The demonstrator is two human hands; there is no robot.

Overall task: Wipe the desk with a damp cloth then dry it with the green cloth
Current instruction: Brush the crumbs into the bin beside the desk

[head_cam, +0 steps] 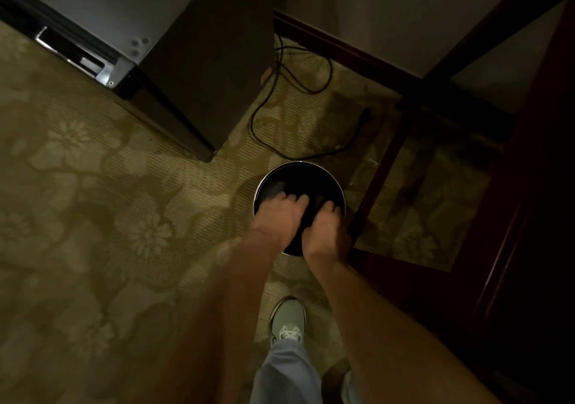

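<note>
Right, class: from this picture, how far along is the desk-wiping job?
Early. Done: nothing visible; no desk top or green cloth shows. In hand: left hand and right hand meet over the round bucket on the carpet, around something dark; too dim to tell a grip. Left: wiping, then drying.

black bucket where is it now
Head view, centre: black bucket stands on the carpet beneath the left hand and right hand, right of the dark cabinet.
</note>
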